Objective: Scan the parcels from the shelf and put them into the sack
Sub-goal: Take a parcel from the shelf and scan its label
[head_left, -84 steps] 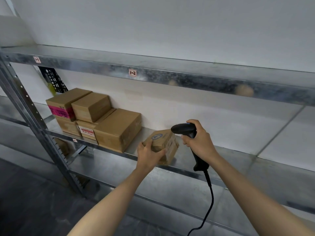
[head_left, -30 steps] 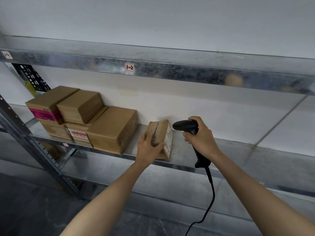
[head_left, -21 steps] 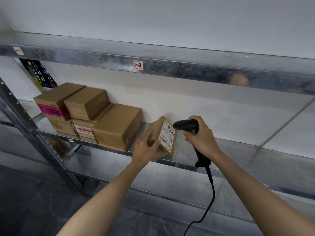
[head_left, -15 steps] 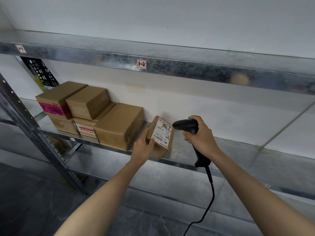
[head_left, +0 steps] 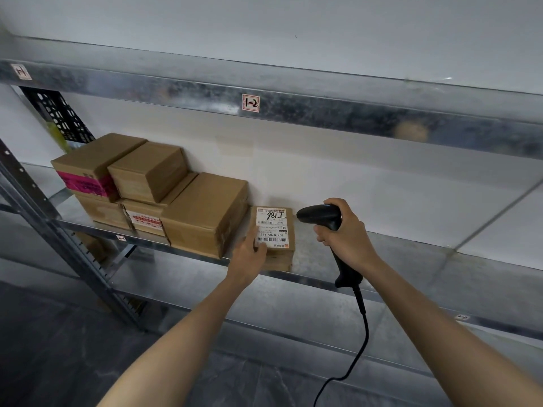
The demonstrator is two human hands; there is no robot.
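Parcel [head_left: 274,230] label-up on shelf [head_left: 411,259], L hand [head_left: 249,255] gripping its left edge, R hand [head_left: 346,239] clenched round scanner [head_left: 318,215]. Scan prob not done yet; sacking + other boxes [head_left: 205,212] to go.

Middle shelf [head_left: 411,259]: galvanised steel with a dull sheen, set against a white wall. A perforated upright [head_left: 58,239] carries the left end. There is a small tag [head_left: 120,238] on the front lip.

All the goods sit toward the left:
- Parcel [head_left: 276,257]: lies flat at the front edge, white label [head_left: 271,227] up, showing a handwritten mark and barcodes.
- Big box [head_left: 205,212]: just beside the parcel's left side; contact not clear.
- Stickered box [head_left: 144,221]: left of the big box, red-and-white sticker on its front, with a plain box [head_left: 150,170] on top.
- End box [head_left: 100,211]: furthest left, with a pink-taped box [head_left: 88,168] on top.
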